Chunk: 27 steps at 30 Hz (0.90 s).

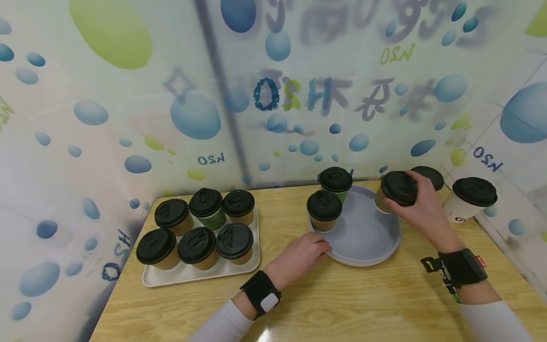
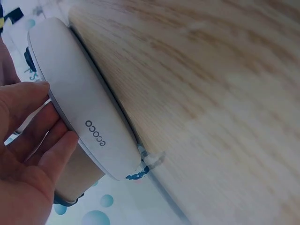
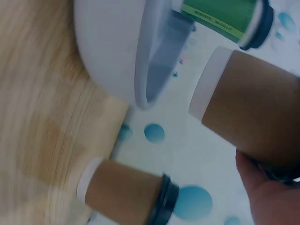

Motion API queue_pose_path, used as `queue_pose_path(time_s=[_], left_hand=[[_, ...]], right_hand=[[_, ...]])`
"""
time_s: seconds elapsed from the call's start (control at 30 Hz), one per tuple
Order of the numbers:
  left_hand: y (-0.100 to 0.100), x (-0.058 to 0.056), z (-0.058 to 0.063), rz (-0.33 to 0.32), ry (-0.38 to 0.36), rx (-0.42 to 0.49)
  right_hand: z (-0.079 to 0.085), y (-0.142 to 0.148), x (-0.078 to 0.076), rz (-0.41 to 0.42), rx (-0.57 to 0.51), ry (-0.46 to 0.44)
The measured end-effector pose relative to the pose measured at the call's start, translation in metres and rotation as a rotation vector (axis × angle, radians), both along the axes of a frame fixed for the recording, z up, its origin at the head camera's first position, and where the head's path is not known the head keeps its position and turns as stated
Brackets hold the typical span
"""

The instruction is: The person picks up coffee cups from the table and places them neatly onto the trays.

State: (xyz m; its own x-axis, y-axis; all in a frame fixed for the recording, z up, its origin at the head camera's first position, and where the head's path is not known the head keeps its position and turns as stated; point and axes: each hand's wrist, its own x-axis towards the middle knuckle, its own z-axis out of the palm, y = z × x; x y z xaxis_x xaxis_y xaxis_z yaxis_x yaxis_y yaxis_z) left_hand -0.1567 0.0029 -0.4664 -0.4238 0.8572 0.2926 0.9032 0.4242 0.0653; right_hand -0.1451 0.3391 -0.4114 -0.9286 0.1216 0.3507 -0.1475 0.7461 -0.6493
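My left hand pinches the near-left rim of a round grey tray, marked "ecoco" on its side in the left wrist view. My right hand grips a brown paper cup with a black lid. This cup is raised over the tray's right side, tilted, its base apart from the tray in the right wrist view. Another brown cup and a green cup, both black-lidded, stand at the tray's left side.
A white rectangular tray at the left carries several black-lidded cups. Beyond my right hand, a brown cup stands on the table, partly hidden in the head view. A white cup stands at the far right. A patterned wall borders the table's back.
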Motion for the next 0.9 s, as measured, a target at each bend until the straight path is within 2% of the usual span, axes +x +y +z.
queue_pose_path(time_s=[0.2,0.4,0.9], left_hand=[[0.000,0.001,0.000,-0.002,0.003,-0.002],[0.000,0.001,0.000,0.007,0.004,0.004],[-0.001,0.001,-0.001,0.007,0.012,-0.004]], right_hand=[[-0.009,-0.013,-0.028,0.083,0.016,-0.034],[-0.016,-0.019,-0.047,0.100,0.030,-0.075],[-0.027,-0.021,-0.066,0.159,0.027,-0.155]])
